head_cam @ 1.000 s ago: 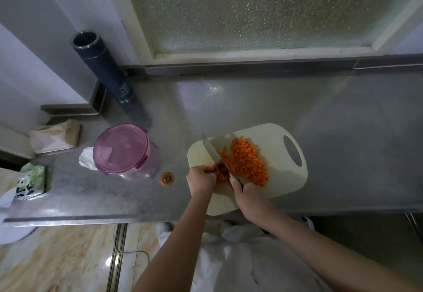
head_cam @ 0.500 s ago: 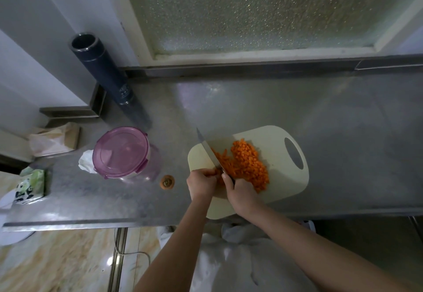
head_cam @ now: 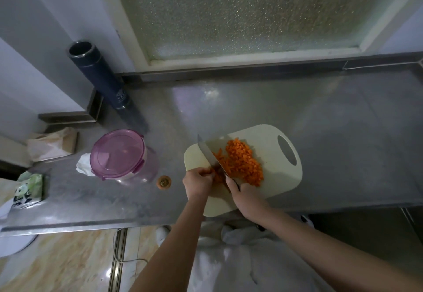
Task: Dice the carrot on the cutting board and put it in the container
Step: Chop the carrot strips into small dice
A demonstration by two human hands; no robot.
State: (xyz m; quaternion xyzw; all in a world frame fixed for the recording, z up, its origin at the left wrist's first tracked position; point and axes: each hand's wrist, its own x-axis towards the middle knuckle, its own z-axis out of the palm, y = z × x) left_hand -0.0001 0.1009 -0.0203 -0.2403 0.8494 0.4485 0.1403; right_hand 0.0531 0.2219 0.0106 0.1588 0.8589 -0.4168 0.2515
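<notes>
The right hand (head_cam: 248,196) is curled tight round the handle of the knife (head_cam: 209,154). Almost all of the handle is hidden inside the fist. The blade lies slanted across the cutting board (head_cam: 270,138), with its tip pointing away from the person.

The left hand (head_cam: 198,183) has its fingers curled down on a few carrot strips (head_cam: 216,172) just beside the blade. Most of these strips are hidden under the fingers, so it is hard to tell how much is uncut. On the other side of the blade, a pile of diced carrot (head_cam: 242,163) sits in the middle of the board. Both hands cover the near corner of the board, which reaches the near edge of the table (head_cam: 343,142).

The container (head_cam: 117,153) stands on the table to the left, well apart from the board, with its purple lid on. A crumpled white paper (head_cam: 83,166) peeks out from behind it. A round carrot end (head_cam: 163,181) lies on the table between the container and the board.
</notes>
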